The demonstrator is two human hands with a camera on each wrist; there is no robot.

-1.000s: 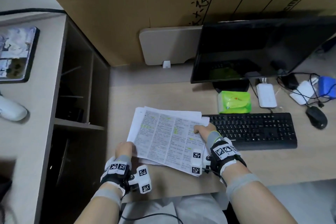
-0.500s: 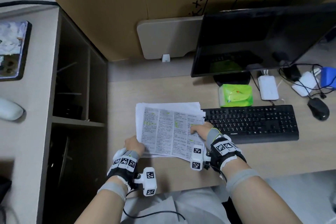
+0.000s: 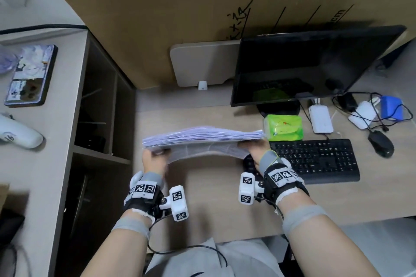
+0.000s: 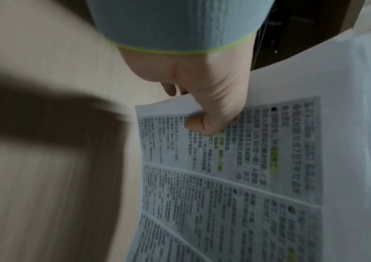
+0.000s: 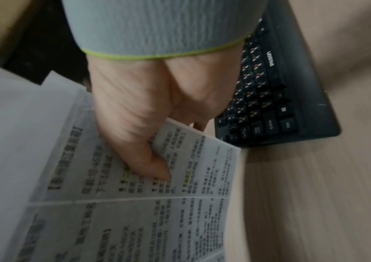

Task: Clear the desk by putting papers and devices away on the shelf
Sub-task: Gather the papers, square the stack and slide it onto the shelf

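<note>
Papers (image 3: 203, 136): printed stack, yellow highlights, sagging
Axis: left-right, edge toward me
My left hand (image 3: 154, 161), right hand (image 3: 255, 153): pinching its ends

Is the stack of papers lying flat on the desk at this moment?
No: both the left hand and right hand hold the stack of papers up on edge above the desk.
</note>
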